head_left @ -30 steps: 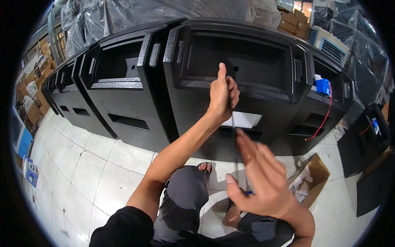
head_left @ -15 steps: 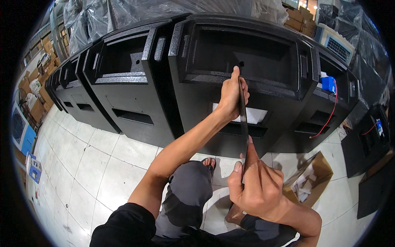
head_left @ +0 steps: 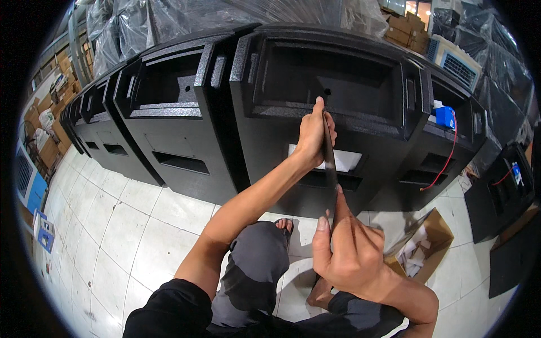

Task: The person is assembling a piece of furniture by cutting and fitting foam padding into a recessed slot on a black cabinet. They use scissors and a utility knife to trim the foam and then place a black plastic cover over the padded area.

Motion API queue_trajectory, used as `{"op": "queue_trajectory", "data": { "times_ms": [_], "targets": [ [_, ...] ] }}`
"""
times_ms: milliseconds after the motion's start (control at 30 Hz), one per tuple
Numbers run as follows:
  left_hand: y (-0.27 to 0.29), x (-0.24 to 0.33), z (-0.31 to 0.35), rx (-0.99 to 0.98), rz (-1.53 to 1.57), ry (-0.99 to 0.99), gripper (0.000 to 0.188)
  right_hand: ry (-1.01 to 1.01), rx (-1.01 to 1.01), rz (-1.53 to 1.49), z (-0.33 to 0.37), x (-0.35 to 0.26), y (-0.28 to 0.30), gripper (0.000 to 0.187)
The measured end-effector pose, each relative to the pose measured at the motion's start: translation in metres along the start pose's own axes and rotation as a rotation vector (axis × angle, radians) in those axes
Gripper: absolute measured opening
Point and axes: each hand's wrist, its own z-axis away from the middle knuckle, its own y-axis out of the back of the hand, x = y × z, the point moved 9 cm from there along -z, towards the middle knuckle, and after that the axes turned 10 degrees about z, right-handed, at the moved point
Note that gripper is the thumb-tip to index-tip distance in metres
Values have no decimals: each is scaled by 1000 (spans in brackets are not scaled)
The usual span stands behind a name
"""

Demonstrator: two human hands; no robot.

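Observation:
A thin, flat black panel (head_left: 330,169), seen nearly edge-on, stands upright between my two hands. My left hand (head_left: 313,135) is closed around its far end, the thumb pointing up along the edge. Lower down, my right hand (head_left: 358,256) grips the near end, its index finger stretched along the panel and its thumb on the other side. The panel's broad faces hardly show. Behind my hands rises a large black textured cabinet (head_left: 265,132), like a speaker box, with a deep recess and a small round hole. A white piece (head_left: 346,160) sits in its lower slot.
Similar black cabinets (head_left: 180,132) line up to the left. On the right-hand cabinet lies a blue battery pack (head_left: 445,117) with a red wire hanging down. A cardboard box (head_left: 438,248) with white scraps stands on the tiled floor (head_left: 152,236). Plastic-wrapped goods (head_left: 186,17) fill the back.
Both hands keep their hold on the panel and have shifted very slightly to the left. The whole view has moved a little too.

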Motion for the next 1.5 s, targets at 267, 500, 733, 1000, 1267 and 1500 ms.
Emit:
{"op": "queue_trajectory", "data": {
  "times_ms": [267, 500, 733, 1000, 1267, 1500],
  "targets": [
    [15, 36, 20, 368, -367, -240, 77, -915, 54, -400, 36, 130, 9, 20],
    [-43, 40, 40, -92, -466, -235, 18, -938, 138, -434, 70, 190, 13, 21],
    [-50, 42, 44, -183, -413, -298, 12, -977, 169, -506, 77, 196, 14, 21],
    [-47, 24, 40, -366, -411, -127, 22, -942, 237, -602, 91, 213, 12, 20],
    [-69, 2, 56, -396, -378, 123, 32, -1157, 282, -874, 104, 227, 1, 43],
    [-68, -1, 54, -323, -414, 105, 24, -1000, 18, -36, 89, 209, 5, 102]
  ]
}}
